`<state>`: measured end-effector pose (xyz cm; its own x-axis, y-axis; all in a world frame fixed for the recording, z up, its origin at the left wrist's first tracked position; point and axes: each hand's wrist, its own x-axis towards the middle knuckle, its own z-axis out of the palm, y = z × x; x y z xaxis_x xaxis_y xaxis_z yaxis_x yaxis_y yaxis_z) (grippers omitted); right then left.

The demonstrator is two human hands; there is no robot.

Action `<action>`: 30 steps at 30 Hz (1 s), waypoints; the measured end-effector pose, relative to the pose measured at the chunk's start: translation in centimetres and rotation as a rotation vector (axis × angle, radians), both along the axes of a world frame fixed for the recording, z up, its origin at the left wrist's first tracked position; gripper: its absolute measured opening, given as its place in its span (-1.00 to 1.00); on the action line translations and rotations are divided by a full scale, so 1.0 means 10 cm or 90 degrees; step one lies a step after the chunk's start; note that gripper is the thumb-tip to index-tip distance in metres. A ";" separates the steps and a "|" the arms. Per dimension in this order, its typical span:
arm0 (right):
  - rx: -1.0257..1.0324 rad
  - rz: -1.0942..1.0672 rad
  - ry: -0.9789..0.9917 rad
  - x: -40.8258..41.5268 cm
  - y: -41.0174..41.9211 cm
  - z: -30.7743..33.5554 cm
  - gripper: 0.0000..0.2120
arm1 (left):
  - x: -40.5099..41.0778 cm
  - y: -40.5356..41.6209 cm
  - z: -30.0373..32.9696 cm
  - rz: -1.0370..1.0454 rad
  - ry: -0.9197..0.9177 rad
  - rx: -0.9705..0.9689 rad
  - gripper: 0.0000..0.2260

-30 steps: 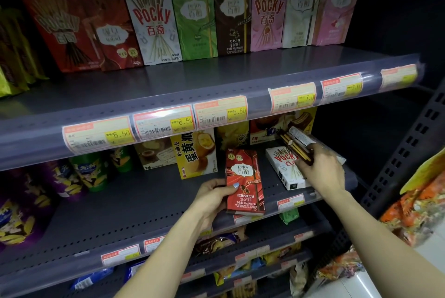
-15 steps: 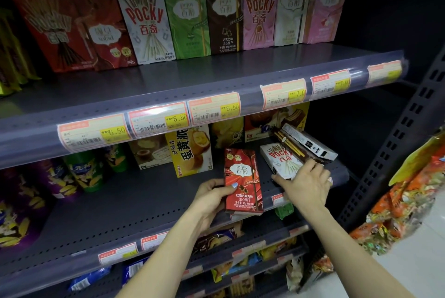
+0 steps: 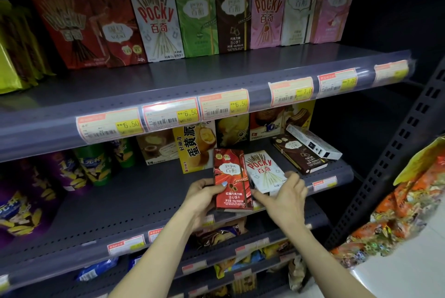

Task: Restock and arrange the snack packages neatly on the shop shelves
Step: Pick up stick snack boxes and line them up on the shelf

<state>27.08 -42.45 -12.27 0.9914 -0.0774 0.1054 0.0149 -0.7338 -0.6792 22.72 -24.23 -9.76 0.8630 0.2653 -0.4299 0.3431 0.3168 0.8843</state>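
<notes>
Fingers (image 3: pixel 218 185) of the left hand (image 3: pixel 202 199) curl round the left edge of the red Pejoy box (image 3: pixel 232 178), with the thumb on its front face, and hold it standing near the front edge of the middle shelf (image 3: pixel 120 203). The right hand (image 3: pixel 283 197) closes on the near end of the white Pocky box (image 3: pixel 265 172), thumb on one side and fingers on the other; this box lies just beside the red one, and I cannot tell if they touch. Behind it the dark brown box (image 3: pixel 298 154) and the white flat box (image 3: pixel 313 141) lie flat and crooked, one partly on the other. On the upper shelf (image 3: pixel 216 73) the row of upright boxes (image 3: pixel 228 11) is in order but stands at the back, with bare shelf in front. So I judge the work is only in the middle: two boxes are in hand, two more are not yet arranged, and the snack bags (image 3: pixel 397 206) at the right seem to wait too.
</notes>
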 end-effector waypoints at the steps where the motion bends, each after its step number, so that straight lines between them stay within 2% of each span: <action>1: 0.013 0.010 0.005 -0.01 0.01 0.00 -0.12 | -0.01 0.04 0.00 0.002 0.002 0.002 -0.71; 6: 0.133 0.030 0.094 0.03 -0.03 0.09 -0.07 | -0.05 0.15 0.01 -0.008 0.016 0.013 -0.74; 10: 0.200 0.011 0.135 0.10 -0.08 0.16 -0.30 | -0.07 0.16 0.03 -0.012 0.025 0.013 -0.78; 12: 0.248 -0.015 0.162 0.16 -0.11 0.16 -0.35 | -0.09 0.17 0.03 -0.011 0.025 0.009 -0.78; 17: 0.404 -0.034 0.307 0.18 -0.16 0.28 -0.29 | -0.12 0.18 0.04 -0.016 0.028 0.009 -0.77; 18: 0.425 -0.029 0.328 0.18 -0.17 0.30 -0.35 | -0.13 0.18 0.04 -0.016 0.029 0.009 -0.76; 21: 0.480 -0.017 0.374 0.18 -0.22 0.38 -0.75 | -0.17 0.19 0.06 -0.014 0.030 0.012 -0.75; 24: 0.521 0.017 0.411 0.17 -0.24 0.41 -0.85 | -0.22 0.19 0.10 -0.017 0.027 0.010 -0.74; 30: 0.574 0.101 0.463 0.09 -0.27 0.40 -0.64 | -0.38 0.25 0.22 -0.020 -0.010 -0.017 -0.78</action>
<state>27.96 -45.14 -8.26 0.8011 0.2955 -0.5204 -0.5432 -0.0062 -0.8396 18.88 -21.77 -7.52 0.8772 0.2263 -0.4235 0.3401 0.3299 0.8806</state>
